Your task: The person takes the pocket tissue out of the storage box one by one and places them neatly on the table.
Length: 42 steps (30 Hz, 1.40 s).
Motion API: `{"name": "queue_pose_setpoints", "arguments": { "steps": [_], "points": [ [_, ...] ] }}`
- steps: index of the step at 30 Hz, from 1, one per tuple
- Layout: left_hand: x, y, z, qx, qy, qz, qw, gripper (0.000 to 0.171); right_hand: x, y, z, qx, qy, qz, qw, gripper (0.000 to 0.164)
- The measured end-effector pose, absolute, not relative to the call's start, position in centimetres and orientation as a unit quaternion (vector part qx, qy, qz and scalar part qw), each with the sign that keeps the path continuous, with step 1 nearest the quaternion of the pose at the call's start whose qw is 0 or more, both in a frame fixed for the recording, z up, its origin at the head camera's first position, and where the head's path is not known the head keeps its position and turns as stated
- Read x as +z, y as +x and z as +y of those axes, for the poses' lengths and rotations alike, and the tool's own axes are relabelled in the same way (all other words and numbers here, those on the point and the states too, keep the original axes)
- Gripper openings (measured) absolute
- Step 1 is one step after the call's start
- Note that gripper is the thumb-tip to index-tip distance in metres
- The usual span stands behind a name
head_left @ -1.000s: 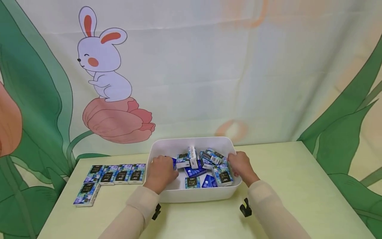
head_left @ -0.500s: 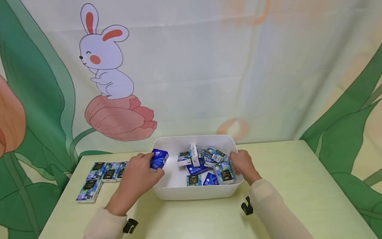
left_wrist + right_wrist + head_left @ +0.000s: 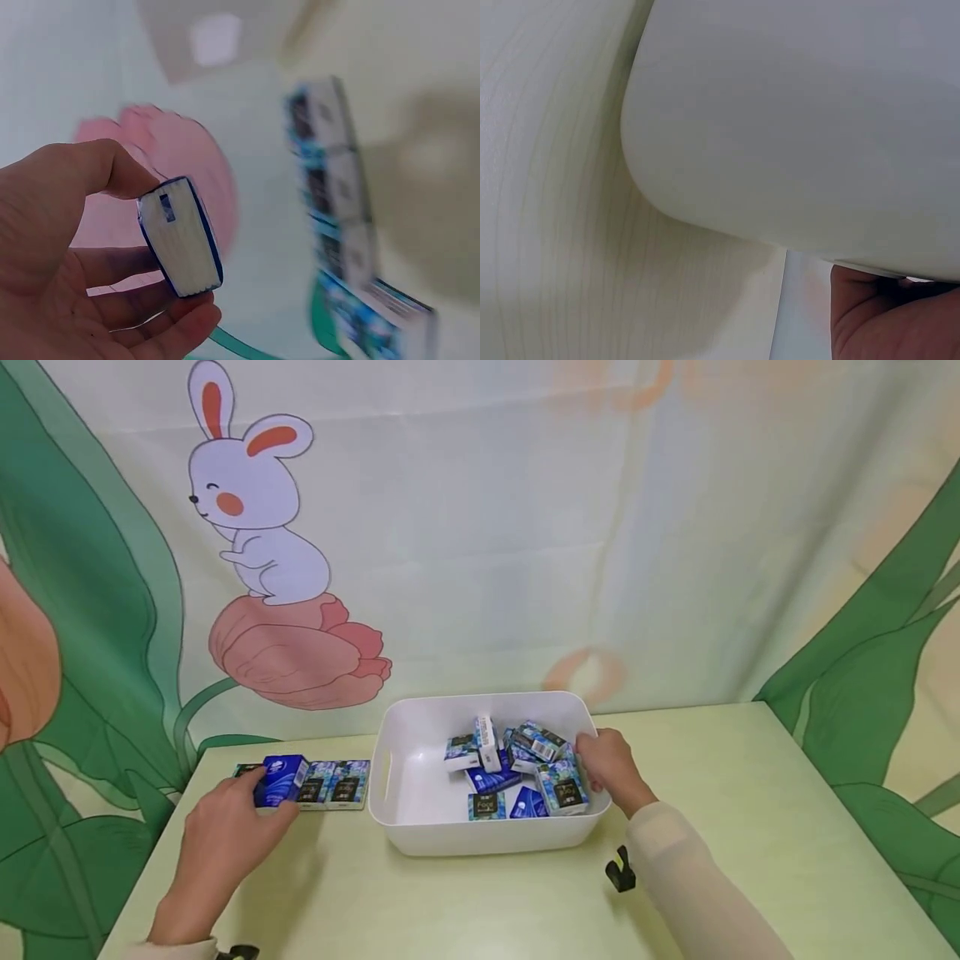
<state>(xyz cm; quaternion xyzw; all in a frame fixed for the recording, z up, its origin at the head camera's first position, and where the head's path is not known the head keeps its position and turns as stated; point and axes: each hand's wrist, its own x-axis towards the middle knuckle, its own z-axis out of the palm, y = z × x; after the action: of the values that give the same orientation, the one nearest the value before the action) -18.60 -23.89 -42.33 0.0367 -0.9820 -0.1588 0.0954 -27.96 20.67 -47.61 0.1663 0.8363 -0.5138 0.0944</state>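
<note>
My left hand (image 3: 225, 839) pinches a dark blue tissue pack (image 3: 282, 781) between thumb and fingers. In the left wrist view the pack's white end (image 3: 182, 244) faces the camera, apart from the table. Below and beside it, a row of floral tissue packs (image 3: 348, 785) lies at the table's left; my hand and the held pack hide part of that row. At the right end of a white plastic bin (image 3: 480, 840), my right hand (image 3: 613, 768) grips the rim by the handle. Several loose floral and blue tissue packs (image 3: 562, 787) lie inside, mostly towards the right.
The bin stands on a pale yellow-green table (image 3: 480, 902). Behind the table hangs a printed cloth (image 3: 480, 552) with a rabbit and flowers. A slot-shaped handle hole shows in the bin's left wall.
My left hand has lifted the blue tissue pack out of the bin and carried it left, over the row of floral packs. The right hand has kept its grip on the bin.
</note>
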Motion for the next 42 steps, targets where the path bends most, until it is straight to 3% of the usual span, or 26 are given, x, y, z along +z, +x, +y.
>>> {"name": "queue_pose_setpoints", "arguments": {
  "steps": [9,24,32,42],
  "points": [
    [-47.8,-17.5,-27.8,-0.137,0.113,-0.984,0.003,0.074,-47.4,-28.4,20.3,-0.506,0.164,0.842,0.087,0.023],
    [-50.7,-17.5,-27.2,-0.085,0.14,-0.986,0.02,0.068,-47.7,-28.3,20.4,-0.51,0.168,0.838,0.093,0.026],
    [-48.2,-17.8,-25.2,-0.11,0.084,-0.99,0.033,0.064,-47.7,-28.2,20.4,-0.513,0.168,0.836,0.095,0.025],
    [-42.3,-19.0,-19.3,-0.159,-0.019,-0.979,0.125,0.056,-47.8,-28.0,20.7,-0.518,0.168,0.833,0.096,0.025]
  ]
}}
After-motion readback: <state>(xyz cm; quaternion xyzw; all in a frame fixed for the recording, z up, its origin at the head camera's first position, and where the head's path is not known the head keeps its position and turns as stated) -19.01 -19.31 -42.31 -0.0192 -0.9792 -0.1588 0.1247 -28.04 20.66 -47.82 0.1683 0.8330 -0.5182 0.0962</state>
